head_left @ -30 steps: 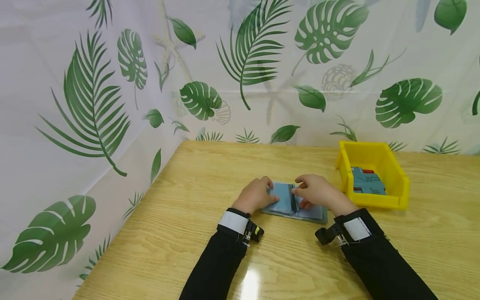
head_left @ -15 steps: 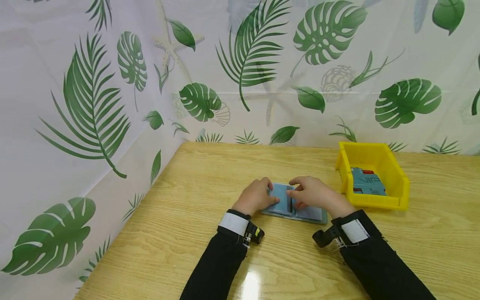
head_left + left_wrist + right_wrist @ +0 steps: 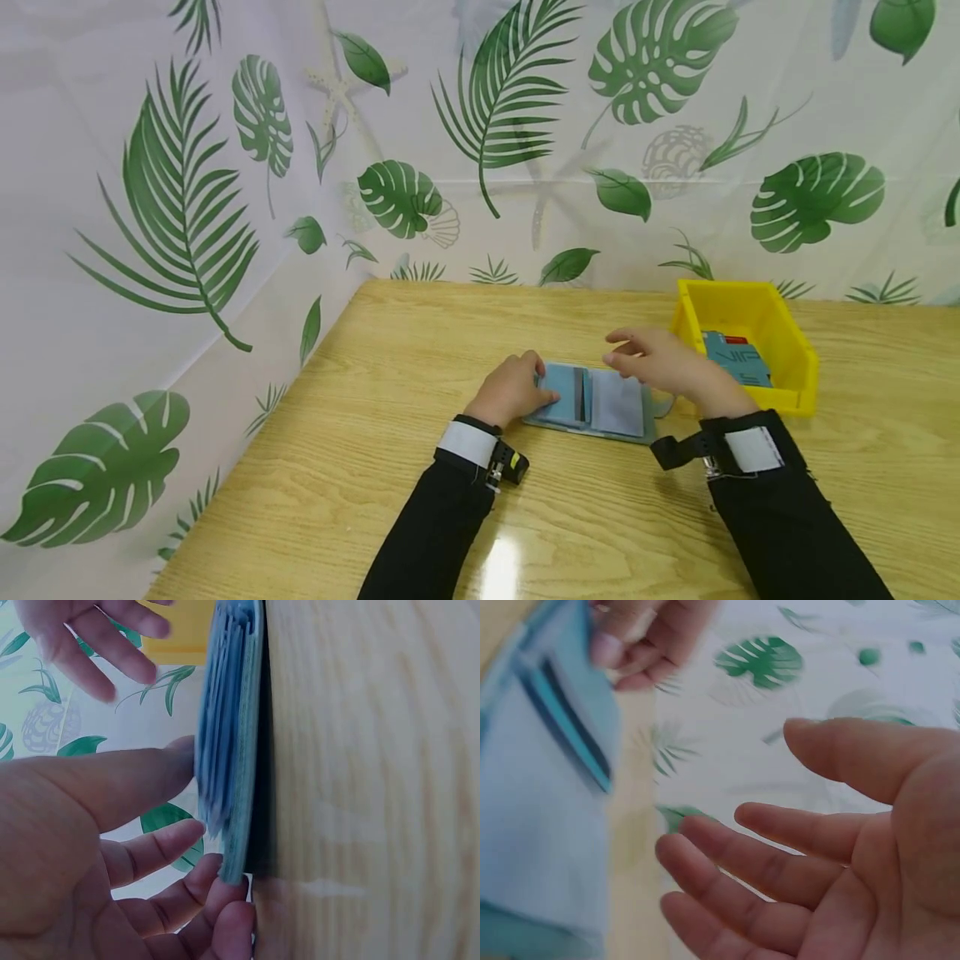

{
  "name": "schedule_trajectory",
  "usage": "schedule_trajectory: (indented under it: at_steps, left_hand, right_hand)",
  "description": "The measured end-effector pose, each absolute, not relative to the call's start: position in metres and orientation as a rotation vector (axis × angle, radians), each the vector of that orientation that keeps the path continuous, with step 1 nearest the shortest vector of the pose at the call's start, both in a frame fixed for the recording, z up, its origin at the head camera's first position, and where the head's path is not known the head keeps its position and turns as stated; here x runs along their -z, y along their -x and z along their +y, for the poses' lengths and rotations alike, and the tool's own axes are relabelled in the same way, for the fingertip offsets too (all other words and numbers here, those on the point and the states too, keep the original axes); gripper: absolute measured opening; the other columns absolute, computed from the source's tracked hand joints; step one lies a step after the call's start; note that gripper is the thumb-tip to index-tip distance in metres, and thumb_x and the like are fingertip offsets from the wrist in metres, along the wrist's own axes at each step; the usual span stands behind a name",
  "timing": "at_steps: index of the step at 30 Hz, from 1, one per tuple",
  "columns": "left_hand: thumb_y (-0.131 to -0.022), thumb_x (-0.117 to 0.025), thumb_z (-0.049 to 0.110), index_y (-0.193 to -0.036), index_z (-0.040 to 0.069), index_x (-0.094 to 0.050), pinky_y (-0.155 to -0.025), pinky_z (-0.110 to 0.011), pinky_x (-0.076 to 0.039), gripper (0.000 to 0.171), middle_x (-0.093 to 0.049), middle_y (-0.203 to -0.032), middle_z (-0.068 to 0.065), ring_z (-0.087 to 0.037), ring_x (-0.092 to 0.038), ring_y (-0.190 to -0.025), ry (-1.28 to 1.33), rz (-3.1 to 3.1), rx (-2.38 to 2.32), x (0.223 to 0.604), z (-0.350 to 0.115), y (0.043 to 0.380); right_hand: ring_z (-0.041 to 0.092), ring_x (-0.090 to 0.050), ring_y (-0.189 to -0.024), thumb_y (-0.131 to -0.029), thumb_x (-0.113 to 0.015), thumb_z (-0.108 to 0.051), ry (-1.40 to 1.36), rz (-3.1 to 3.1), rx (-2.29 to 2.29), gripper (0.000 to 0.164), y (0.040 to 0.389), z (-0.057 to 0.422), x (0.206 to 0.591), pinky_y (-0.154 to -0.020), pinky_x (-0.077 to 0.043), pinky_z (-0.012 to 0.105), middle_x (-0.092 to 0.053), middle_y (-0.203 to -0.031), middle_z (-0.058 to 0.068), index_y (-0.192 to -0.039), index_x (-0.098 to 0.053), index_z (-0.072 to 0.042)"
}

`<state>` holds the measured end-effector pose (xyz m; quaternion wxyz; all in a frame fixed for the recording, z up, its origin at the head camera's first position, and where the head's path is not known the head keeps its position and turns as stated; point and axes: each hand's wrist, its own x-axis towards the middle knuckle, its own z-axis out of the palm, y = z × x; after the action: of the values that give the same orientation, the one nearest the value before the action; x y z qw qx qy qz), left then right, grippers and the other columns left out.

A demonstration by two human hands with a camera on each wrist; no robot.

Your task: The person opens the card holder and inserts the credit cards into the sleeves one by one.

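A light-blue card holder [image 3: 615, 404] lies spread on the table, with clear sleeves on its right half. In its left half sits a blue card with a dark stripe [image 3: 579, 395], part of it showing beside the fold. My left hand [image 3: 506, 390] grips the holder's left end; in the left wrist view the thumb [image 3: 150, 776] presses on the stacked sleeves [image 3: 225, 712] and fingertips reach the cover's lower edge. Over the holder's far right corner hovers my right hand [image 3: 667, 364], fingers loosely bent, holding nothing. The right wrist view shows its bare palm [image 3: 855, 892].
Right of the holder stands a yellow bin [image 3: 795, 358] with several blue-green cards [image 3: 738, 360] in it, one lettered VIP. A leaf-printed cloth [image 3: 525, 208] hangs along the back and left of the wooden table [image 3: 420, 333].
My right hand has come off the striped card and moved up and right toward the bin. The card has shifted slightly left in the holder. My left hand stays on the holder.
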<state>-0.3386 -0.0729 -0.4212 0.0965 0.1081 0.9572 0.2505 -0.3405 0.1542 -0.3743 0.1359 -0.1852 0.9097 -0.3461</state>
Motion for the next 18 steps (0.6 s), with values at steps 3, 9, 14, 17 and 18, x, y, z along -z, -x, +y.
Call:
schedule_trajectory:
  at_steps: [3,9,14,17,18]
  left_hand:
    - [-0.095,-0.075,0.030,-0.119,0.007,-0.060,-0.066,-0.028,-0.040,0.036,-0.058,-0.095,-0.006,-0.017,-0.051,-0.074,-0.324,2.843,-0.739,0.421,-0.073,0.339]
    - [-0.095,-0.074,0.029,-0.120,0.008,-0.060,-0.066,-0.029,-0.040,0.036,-0.057,-0.097,-0.007,-0.018,-0.051,-0.075,-0.320,2.838,-0.752,0.421,-0.074,0.339]
    - [-0.095,-0.074,0.029,-0.120,0.008,-0.060,-0.065,-0.028,-0.040,0.036,-0.057,-0.096,-0.006,-0.017,-0.051,-0.074,-0.323,2.829,-0.765,0.424,-0.075,0.338]
    - [-0.095,-0.074,0.030,-0.120,0.007,-0.060,-0.065,-0.028,-0.039,0.036,-0.057,-0.096,-0.006,-0.017,-0.050,-0.073,-0.324,2.830,-0.772,0.425,-0.076,0.338]
    - [-0.095,-0.074,0.030,-0.120,0.007,-0.060,-0.064,-0.028,-0.039,0.036,-0.057,-0.095,-0.006,-0.017,-0.050,-0.073,-0.324,2.831,-0.773,0.425,-0.076,0.338]
  right_hand:
    - [0.043,-0.061,-0.112,-0.109,-0.047,-0.033,0.480,2.744,1.089,0.058,0.340,0.177,0.364,-0.094,-0.051,0.054,-0.058,-0.132,0.032,-0.148,-0.039,0.010]
    - [0.054,-0.045,-0.127,-0.111,-0.038,-0.037,0.213,2.969,1.121,0.060,0.339,0.222,0.357,-0.099,-0.043,0.065,-0.046,-0.141,0.037,-0.146,-0.040,0.011]
    - [0.059,-0.040,-0.126,-0.109,-0.041,-0.032,0.024,3.002,0.882,0.060,0.345,0.246,0.369,-0.100,-0.039,0.068,-0.039,-0.141,0.043,-0.143,-0.038,0.018]
    - [0.059,-0.042,-0.123,-0.108,-0.044,-0.027,0.057,2.935,0.732,0.061,0.353,0.252,0.381,-0.101,-0.038,0.067,-0.038,-0.139,0.045,-0.142,-0.034,0.022]
    - [0.057,-0.045,-0.119,-0.107,-0.045,-0.026,0.075,2.904,0.691,0.061,0.356,0.252,0.386,-0.099,-0.040,0.066,-0.041,-0.136,0.045,-0.141,-0.035,0.023]
